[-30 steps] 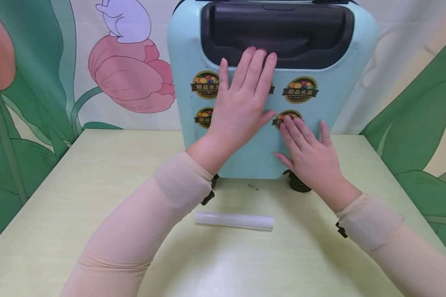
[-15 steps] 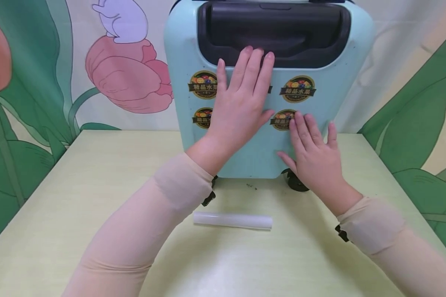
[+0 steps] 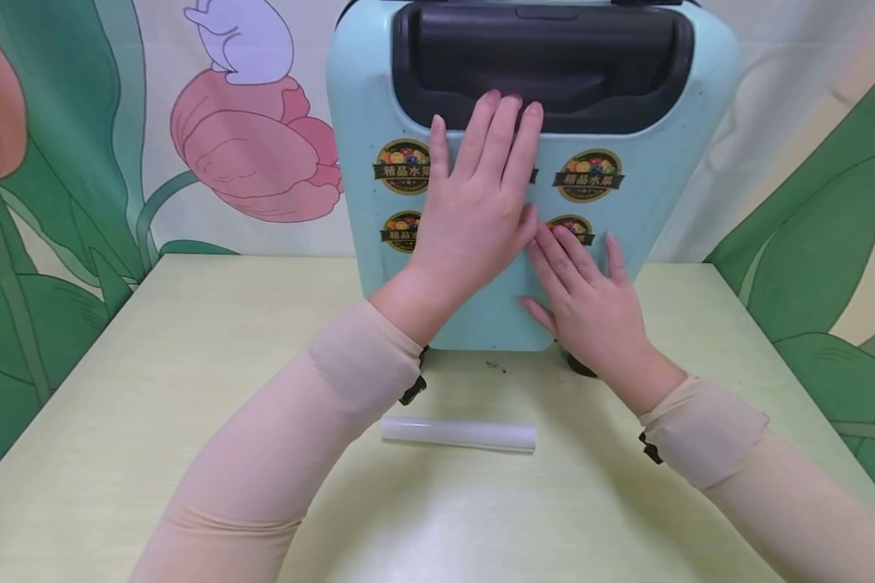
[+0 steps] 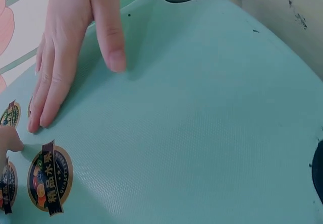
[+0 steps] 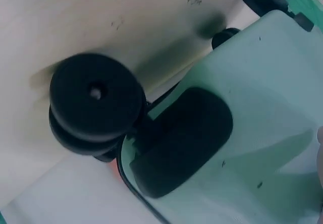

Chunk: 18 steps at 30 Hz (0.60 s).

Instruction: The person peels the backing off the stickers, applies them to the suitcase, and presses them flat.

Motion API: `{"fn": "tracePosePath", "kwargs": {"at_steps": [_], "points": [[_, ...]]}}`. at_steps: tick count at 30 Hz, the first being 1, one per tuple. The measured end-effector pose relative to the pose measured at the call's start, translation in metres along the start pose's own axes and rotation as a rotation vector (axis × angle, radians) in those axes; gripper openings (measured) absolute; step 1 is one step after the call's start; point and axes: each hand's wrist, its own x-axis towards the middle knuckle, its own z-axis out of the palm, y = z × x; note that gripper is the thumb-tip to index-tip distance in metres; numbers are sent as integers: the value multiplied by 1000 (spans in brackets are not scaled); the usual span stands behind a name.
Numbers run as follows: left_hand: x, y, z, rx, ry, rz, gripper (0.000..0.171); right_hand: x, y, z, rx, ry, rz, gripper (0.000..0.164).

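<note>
A pale blue suitcase (image 3: 481,324) stands upright on the table, with round fruit stickers on its front. My left hand (image 3: 477,194) lies flat on it, fingers straight and pointing up to the black handle recess (image 3: 547,65). Beneath that hand, part of the sticker rows is hidden; one covered sticker (image 4: 50,178) shows in the left wrist view. My right hand (image 3: 591,300) rests with straight fingers over the lower right sticker (image 3: 574,228), whose left part it covers. Its fingertips are right at my left thumb. An upper right sticker (image 3: 589,176) shows whole.
A white roll (image 3: 458,434) lies on the table (image 3: 226,356) in front of the suitcase. Black wheels (image 5: 96,98) stick out at the suitcase's lower corners. Behind hangs a curtain (image 3: 262,154) printed with flowers and leaves.
My right hand slid right, off most of the lower right sticker, then back left over it, up to my left thumb. My left hand stays in place on the suitcase.
</note>
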Motion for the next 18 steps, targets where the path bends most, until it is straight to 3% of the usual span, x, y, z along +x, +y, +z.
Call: {"fn": "tracePosePath", "kwargs": {"at_steps": [9,13,18], "points": [[2,-1,-1,28,-3,31,65,-8,19,-9,-57,61,91,61],[1,0,-1,36,-4,17,67,-9,18,-8,-19,37,117,65],[0,1,-1,28,-2,4,67,-6,9,-4,18,15,56,65]]}}
